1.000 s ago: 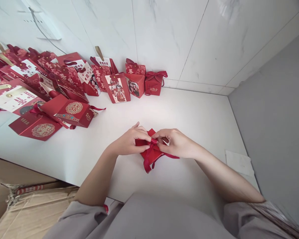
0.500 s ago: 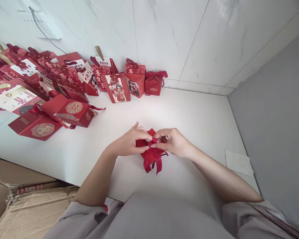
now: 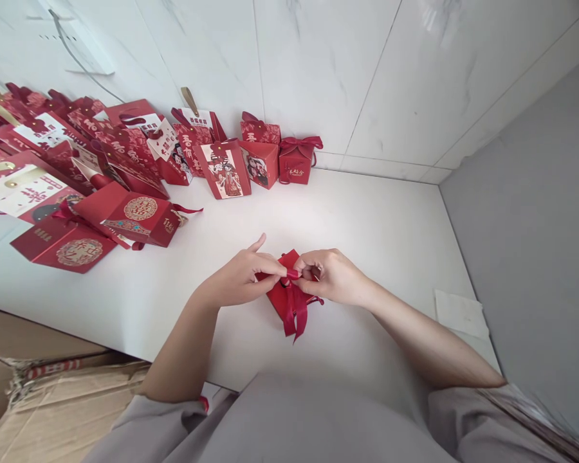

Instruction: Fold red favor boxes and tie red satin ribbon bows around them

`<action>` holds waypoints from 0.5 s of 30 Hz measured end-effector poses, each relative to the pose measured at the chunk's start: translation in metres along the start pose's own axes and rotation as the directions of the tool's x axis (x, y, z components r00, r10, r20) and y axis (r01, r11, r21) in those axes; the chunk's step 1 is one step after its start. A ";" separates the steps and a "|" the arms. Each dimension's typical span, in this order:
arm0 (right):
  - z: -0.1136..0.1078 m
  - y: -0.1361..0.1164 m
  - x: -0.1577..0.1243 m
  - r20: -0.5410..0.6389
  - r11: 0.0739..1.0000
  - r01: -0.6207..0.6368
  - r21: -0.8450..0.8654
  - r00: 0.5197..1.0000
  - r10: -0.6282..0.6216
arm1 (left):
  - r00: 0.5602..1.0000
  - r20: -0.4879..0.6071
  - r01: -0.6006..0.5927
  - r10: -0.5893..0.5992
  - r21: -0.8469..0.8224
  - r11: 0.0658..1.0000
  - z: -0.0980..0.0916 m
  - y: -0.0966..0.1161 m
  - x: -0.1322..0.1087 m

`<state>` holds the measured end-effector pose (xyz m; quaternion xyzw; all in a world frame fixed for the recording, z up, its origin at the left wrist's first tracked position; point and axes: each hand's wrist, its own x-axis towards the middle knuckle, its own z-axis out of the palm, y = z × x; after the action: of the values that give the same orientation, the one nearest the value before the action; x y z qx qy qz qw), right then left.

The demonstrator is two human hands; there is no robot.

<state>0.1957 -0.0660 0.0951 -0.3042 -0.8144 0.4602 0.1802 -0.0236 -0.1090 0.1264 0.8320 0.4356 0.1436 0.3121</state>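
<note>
A small red gift box [image 3: 280, 299] sits on the white table in front of me, its top crossed by a dark red ribbon [image 3: 296, 308] whose two tails hang toward me. My left hand [image 3: 246, 273] comes in from the left, with thumb and forefinger pinching the ribbon at the knot and the other fingers partly raised. From the right, my right hand [image 3: 330, 275] pinches the ribbon's loop between thumb and curled fingers. Both hands meet over the box and hide part of its top.
Many red boxes with printed designs crowd the table's left and back, among them a bow-topped box [image 3: 296, 161] and a larger box [image 3: 142, 212]. A folded white paper [image 3: 460, 313] lies at right. Cardboard boxes [image 3: 72, 399] stand below left. A tiled wall [image 3: 318, 71] rises behind.
My left hand has shifted slightly left, and the ribbon between my fingers is drawn out more sideways. The ribbon tails now hang closer together. My right hand stays nearly in place.
</note>
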 end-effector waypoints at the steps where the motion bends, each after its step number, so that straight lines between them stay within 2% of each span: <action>1: 0.000 0.000 0.000 0.001 1.000 0.002 -0.005 1.000 -0.002 | 1.000 0.004 -0.011 0.011 -0.002 1.000 0.000 0.001 0.000; 9: 0.000 0.000 -0.001 0.000 0.996 0.057 -0.071 0.998 -0.057 | 0.999 -0.019 -0.044 0.044 0.003 0.999 0.002 -0.003 0.001; 15: 0.002 0.001 0.000 0.012 0.997 0.068 -0.037 0.998 -0.068 | 1.000 -0.013 0.012 -0.013 -0.075 0.997 0.002 -0.011 0.003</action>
<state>0.1949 -0.0673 0.0929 -0.2771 -0.8337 0.4402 0.1855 -0.0273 -0.1027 0.1177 0.8160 0.4371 0.1635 0.3412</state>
